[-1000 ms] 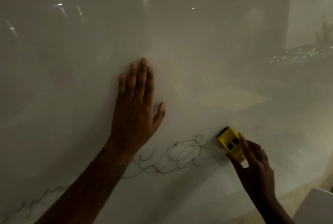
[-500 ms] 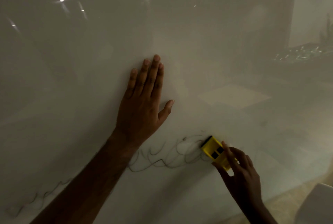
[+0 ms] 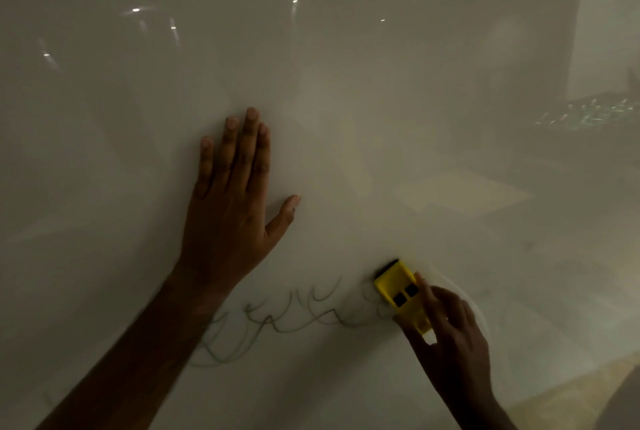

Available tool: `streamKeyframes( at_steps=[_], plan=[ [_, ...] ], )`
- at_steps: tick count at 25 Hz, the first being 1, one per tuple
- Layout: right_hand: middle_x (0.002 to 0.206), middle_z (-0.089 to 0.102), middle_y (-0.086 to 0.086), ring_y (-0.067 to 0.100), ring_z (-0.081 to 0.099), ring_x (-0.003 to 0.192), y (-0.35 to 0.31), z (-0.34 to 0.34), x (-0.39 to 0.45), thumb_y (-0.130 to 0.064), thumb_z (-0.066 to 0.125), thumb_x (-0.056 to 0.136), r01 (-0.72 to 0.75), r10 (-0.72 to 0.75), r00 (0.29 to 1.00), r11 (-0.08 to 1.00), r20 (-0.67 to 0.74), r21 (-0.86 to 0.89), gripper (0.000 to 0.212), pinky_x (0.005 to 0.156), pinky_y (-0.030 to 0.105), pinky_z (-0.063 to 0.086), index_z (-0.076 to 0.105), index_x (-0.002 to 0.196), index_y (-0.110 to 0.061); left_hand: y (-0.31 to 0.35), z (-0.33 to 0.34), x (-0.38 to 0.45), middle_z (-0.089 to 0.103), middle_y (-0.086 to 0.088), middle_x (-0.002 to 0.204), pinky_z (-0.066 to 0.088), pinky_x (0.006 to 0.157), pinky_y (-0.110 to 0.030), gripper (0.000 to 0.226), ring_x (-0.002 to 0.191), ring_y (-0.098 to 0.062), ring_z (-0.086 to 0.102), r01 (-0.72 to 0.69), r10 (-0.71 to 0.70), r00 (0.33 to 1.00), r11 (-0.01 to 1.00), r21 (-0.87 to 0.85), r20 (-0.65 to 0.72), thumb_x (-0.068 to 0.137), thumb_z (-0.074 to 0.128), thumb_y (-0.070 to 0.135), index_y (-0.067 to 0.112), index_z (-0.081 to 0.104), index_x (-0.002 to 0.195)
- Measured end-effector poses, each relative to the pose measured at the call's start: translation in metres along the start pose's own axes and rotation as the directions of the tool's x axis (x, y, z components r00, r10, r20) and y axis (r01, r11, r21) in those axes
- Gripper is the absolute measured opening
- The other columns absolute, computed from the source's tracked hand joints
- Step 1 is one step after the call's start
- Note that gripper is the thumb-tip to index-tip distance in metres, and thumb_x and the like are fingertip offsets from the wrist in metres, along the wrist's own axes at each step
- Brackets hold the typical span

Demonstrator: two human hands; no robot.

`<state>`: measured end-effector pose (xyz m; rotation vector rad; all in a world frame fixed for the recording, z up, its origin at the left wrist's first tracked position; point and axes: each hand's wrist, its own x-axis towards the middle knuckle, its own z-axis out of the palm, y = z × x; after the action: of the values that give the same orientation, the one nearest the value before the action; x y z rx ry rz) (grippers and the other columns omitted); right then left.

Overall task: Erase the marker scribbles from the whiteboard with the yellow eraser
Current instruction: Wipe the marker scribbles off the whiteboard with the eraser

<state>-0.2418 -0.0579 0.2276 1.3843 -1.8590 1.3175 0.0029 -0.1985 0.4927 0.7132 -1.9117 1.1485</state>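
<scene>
Eraser at the scribbles' right end — most of the line left.

My right hand [image 3: 450,336] grips the yellow eraser [image 3: 401,294] against the whiteboard [image 3: 346,83], low toward its bottom edge. My left hand [image 3: 232,201] lies flat, fingers straight, bracing above. The marker scribbles [image 3: 284,318] run leftward under my forearm — unerased; right of the eraser looks wiped.

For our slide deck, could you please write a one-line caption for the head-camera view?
Right hand wipes yellow eraser across scribbles while left hand rests flat on whiteboard.
</scene>
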Motion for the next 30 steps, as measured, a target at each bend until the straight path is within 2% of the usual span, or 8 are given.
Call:
streamKeyframes(
  at_steps=[2, 5, 11, 15, 18, 23, 27, 30],
  plan=[
    [0.127, 0.064, 0.001, 0.027, 0.062, 0.097, 0.011, 0.001, -0.01, -0.057, 0.065, 0.094, 0.044, -0.042, 0.998, 0.999, 0.049, -0.031, 0.073, 0.061, 0.038, 0.058, 0.046, 0.16, -0.032, -0.002, 0.0, 0.0, 0.011, -0.022, 0.179, 0.0, 0.136, -0.052, 0.088, 0.167, -0.036, 0.006, -0.004, 0.004, 1.0, 1.0, -0.004, -0.004, 0.11, 0.042, 0.056, -0.002, 0.015, 0.171],
    [0.123, 0.062, 0.005, 0.03, 0.06, 0.096, 0.026, -0.007, -0.01, -0.057, 0.065, 0.093, -0.065, 0.065, 0.998, 0.997, 0.0, -0.031, 0.073, 0.062, 0.042, 0.06, 0.047, 0.159, -0.031, -0.001, 0.001, 0.001, 0.012, -0.022, 0.179, 0.001, 0.136, -0.053, 0.088, 0.167, -0.036, 0.007, -0.006, 0.006, 1.0, 1.0, -0.008, -0.014, 0.11, 0.042, 0.056, -0.001, 0.015, 0.171],
    [0.126, 0.056, 0.011, 0.028, 0.053, 0.111, 0.001, -0.006, 0.023, -0.043, 0.084, 0.086, -0.191, 0.193, 0.978, 0.981, -0.079, 0.037, 0.087, 0.062, 0.042, 0.057, 0.044, 0.161, -0.028, -0.002, 0.001, 0.001, 0.01, -0.02, 0.179, 0.002, 0.137, -0.052, 0.087, 0.167, -0.035, 0.008, -0.014, 0.013, 1.0, 1.0, -0.028, -0.026, 0.11, 0.044, 0.055, -0.001, 0.016, 0.17],
    [0.124, 0.059, 0.005, 0.029, 0.058, 0.095, -0.026, 0.006, 0.018, -0.049, 0.073, 0.093, 0.059, -0.059, 0.996, 0.998, -0.066, -0.001, 0.071, 0.07, 0.041, 0.055, 0.057, 0.156, -0.019, -0.003, 0.002, 0.0, 0.012, -0.02, 0.179, 0.003, 0.137, -0.051, 0.087, 0.167, -0.034, 0.007, -0.017, 0.016, 0.999, 1.0, -0.024, -0.033, 0.109, 0.046, 0.054, -0.002, 0.019, 0.17],
    [0.128, 0.061, 0.002, 0.031, 0.065, 0.087, -0.011, 0.012, -0.006, -0.048, 0.068, 0.096, 0.232, -0.226, 0.971, 0.97, 0.079, -0.069, 0.076, 0.069, 0.044, 0.057, 0.042, 0.165, -0.033, -0.004, 0.001, 0.001, 0.012, -0.019, 0.179, 0.005, 0.137, -0.052, 0.087, 0.167, -0.032, 0.005, -0.023, 0.022, 0.999, 0.999, -0.035, -0.031, 0.109, 0.046, 0.053, -0.002, 0.019, 0.17],
    [0.125, 0.065, 0.005, 0.034, 0.064, 0.088, 0.015, -0.005, 0.002, -0.05, 0.065, 0.095, 0.158, -0.159, 0.987, 0.976, 0.009, -0.15, 0.073, 0.07, 0.044, 0.059, 0.045, 0.162, -0.031, -0.004, 0.001, 0.0, 0.011, -0.019, 0.179, 0.007, 0.137, -0.053, 0.087, 0.167, -0.035, 0.009, -0.03, 0.029, 0.999, 0.999, -0.04, -0.04, 0.108, 0.047, 0.052, -0.002, 0.019, 0.17],
    [0.125, 0.061, 0.005, 0.028, 0.056, 0.096, -0.009, -0.012, 0.028, -0.051, 0.066, 0.094, 0.086, -0.091, 0.995, 0.991, -0.05, -0.1, 0.071, 0.073, 0.042, 0.054, 0.05, 0.158, -0.024, -0.003, 0.001, 0.0, 0.012, -0.019, 0.179, 0.007, 0.137, -0.053, 0.087, 0.167, -0.037, 0.011, -0.029, 0.027, 0.999, 0.999, -0.037, -0.04, 0.109, 0.046, 0.052, -0.001, 0.017, 0.17],
    [0.126, 0.062, 0.006, 0.031, 0.057, 0.093, -0.034, -0.003, 0.032, -0.047, 0.073, 0.095, 0.139, -0.144, 0.987, 0.987, -0.066, -0.081, 0.07, 0.076, 0.043, 0.052, 0.053, 0.158, -0.024, -0.003, 0.002, 0.0, 0.012, -0.019, 0.179, 0.005, 0.137, -0.052, 0.086, 0.167, -0.037, 0.012, -0.026, 0.025, 0.999, 0.999, -0.036, -0.041, 0.109, 0.046, 0.052, -0.002, 0.018, 0.17]
  ],
)
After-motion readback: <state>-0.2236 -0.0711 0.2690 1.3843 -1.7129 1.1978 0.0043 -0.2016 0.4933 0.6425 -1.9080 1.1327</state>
